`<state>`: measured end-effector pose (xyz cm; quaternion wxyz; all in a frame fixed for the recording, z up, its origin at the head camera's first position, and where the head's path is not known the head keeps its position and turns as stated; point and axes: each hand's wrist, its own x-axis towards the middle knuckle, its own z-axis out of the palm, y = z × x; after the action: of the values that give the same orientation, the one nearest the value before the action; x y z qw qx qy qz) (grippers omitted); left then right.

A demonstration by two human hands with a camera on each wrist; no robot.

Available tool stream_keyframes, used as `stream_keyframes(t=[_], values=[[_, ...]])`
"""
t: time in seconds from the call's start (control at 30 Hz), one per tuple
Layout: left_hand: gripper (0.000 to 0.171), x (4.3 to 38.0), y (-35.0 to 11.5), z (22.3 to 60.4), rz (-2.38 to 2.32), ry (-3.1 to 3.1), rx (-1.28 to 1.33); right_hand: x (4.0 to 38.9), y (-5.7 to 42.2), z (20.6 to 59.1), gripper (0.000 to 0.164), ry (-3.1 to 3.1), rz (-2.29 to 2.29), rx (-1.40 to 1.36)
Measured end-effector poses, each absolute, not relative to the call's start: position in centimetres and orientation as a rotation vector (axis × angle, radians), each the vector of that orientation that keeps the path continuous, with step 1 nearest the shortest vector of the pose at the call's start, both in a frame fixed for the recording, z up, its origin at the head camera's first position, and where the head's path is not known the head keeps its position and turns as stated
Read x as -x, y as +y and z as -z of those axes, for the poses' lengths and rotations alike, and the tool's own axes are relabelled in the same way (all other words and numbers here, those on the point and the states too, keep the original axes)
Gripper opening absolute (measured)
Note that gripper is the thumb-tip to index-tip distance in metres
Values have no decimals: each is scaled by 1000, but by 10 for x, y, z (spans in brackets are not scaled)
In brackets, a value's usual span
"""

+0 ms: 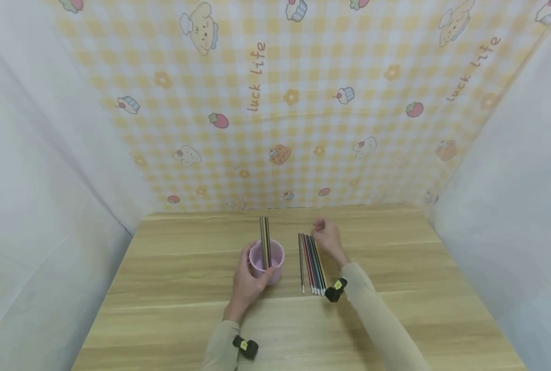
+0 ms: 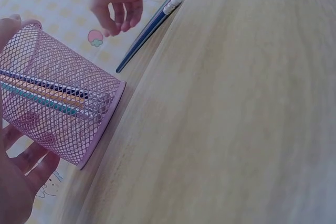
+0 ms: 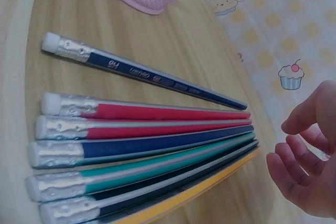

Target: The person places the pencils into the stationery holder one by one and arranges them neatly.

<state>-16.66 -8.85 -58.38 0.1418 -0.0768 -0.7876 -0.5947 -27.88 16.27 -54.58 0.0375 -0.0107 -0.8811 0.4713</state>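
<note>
My left hand (image 1: 247, 284) grips a pink mesh pencil cup (image 2: 68, 72), its thumb at the near rim and its fingers around the far left side. Pencils (image 1: 264, 234) in dark, yellow-orange and green stand in the cup, leaning to the back. To the cup's right, several eraser-tipped pencils lie side by side, among them a red pencil (image 3: 173, 112) and a green pencil (image 3: 173, 160). A single dark blue pencil (image 3: 152, 75) lies a little apart, nearer the cup. Just past the pencils' far ends hovers my right hand (image 1: 329, 239), fingers loosely bent and holding nothing.
A wood-grain table (image 1: 173, 278) bears everything. Behind it hangs a yellow checked cloth (image 1: 275, 129) with cartoon prints, and white sheets (image 1: 512, 206) close off both sides. A small black camera (image 1: 336, 289) is strapped to each wrist.
</note>
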Motion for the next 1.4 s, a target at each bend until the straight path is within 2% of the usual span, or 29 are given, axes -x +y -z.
stream_keyframes(t=[0.17, 0.4, 1.03, 1.4], values=[[85, 166, -90, 584, 1732, -2238, 224, 275, 163, 555, 25, -2739, -1434, 35], [87, 165, -92, 584, 1700, -2254, 230, 270, 163, 563, 32, -2825, -1381, 54], [87, 167, -87, 584, 1721, -2254, 236, 269, 165, 555, 34, -3029, -1178, 90], [87, 168, -89, 584, 1724, -2263, 242, 266, 163, 545, 34, -3027, -1239, 62]])
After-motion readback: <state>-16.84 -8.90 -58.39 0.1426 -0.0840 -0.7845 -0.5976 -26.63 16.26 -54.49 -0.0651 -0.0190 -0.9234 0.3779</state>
